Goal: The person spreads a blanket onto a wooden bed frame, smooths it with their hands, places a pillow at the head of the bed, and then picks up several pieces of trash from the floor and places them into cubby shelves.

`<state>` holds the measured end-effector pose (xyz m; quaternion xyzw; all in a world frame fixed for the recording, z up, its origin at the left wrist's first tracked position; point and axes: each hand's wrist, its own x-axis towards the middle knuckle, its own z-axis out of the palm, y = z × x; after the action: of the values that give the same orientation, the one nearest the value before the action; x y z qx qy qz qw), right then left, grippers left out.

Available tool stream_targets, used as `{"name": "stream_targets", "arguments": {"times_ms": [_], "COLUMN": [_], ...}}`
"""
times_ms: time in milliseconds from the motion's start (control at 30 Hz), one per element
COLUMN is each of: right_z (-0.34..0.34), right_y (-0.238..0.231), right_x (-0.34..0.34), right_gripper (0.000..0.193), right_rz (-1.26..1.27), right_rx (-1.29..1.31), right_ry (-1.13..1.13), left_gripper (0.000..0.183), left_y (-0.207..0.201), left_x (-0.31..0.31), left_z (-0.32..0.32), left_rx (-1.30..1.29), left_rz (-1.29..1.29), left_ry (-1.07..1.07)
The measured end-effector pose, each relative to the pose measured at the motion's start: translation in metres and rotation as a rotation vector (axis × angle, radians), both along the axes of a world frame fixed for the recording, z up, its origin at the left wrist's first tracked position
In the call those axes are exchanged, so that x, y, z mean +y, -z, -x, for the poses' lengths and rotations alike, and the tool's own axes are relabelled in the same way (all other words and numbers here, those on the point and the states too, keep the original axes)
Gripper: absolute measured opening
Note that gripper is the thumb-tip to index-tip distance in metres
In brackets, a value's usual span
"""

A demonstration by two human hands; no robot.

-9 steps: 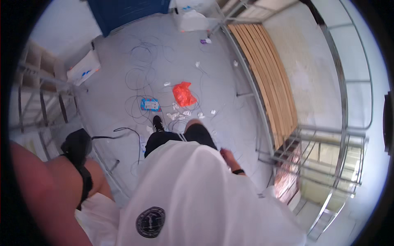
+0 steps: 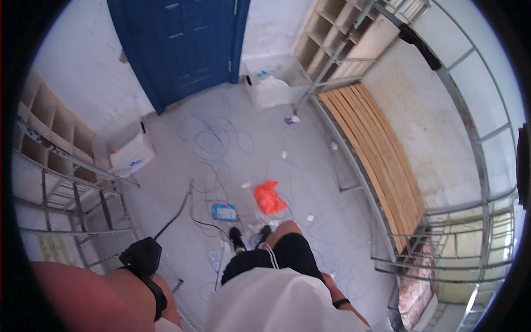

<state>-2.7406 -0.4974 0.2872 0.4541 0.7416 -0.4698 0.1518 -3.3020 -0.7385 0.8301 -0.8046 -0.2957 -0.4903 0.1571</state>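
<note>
- Right hand (image 2: 328, 280): hung at the person's right side beside the black shorts (image 2: 301, 254), partly hidden by them; whether its fingers were apart or together could not be told. A black wristband (image 2: 341, 303) circled the wrist.
- Left arm (image 2: 105, 282): entered from the lower left, bent; its hand lay out of sight, so the state of its fingers could not be told.
- Black device (image 2: 141, 256): sat against the left arm, with a black strap (image 2: 159, 296) across the skin. A dark cord (image 2: 176, 216) extended from near it, over the floor.
- Floor, ahead of the dark shoes (image 2: 237, 239): a blue packet (image 2: 224, 212) lay just left of a crumpled orange-red bag (image 2: 269, 198), amid loops of thin cable and white scraps (image 2: 285, 155).
- Surroundings: a blue door (image 2: 185, 50) stood at the far wall, between two whitish bins (image 2: 133, 155); a metal bed frame with wooden slats (image 2: 370, 166) stood at right, and cubbyhole shelves (image 2: 52, 119) at left.
</note>
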Motion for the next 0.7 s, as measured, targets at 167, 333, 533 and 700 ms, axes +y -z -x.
{"name": "stream_targets", "arguments": {"times_ms": [167, 333, 533, 700], "right_z": [0.01, 0.015, 0.135, 0.168], "right_y": [0.013, 0.061, 0.015, 0.068], "right_x": [0.014, 0.082, 0.181, 0.23], "right_gripper": [0.031, 0.03, 0.026, 0.026], "right_rz": [0.177, 0.099, 0.537, 0.589], "right_rx": [-0.067, 0.02, -0.072, 0.093], "right_ry": [0.152, -0.201, 0.659, 0.656], "left_gripper": [0.034, 0.032, 0.029, 0.027], "left_y": [-0.009, -0.035, -0.036, -0.028], "left_x": [0.025, 0.075, 0.124, 0.167], "left_z": [0.0, -0.024, -0.028, -0.028], "left_rx": [0.038, 0.102, 0.197, 0.212], "left_rz": [0.039, 0.083, 0.169, 0.223], "left_ry": [-0.04, -0.131, -0.187, -0.225]}}
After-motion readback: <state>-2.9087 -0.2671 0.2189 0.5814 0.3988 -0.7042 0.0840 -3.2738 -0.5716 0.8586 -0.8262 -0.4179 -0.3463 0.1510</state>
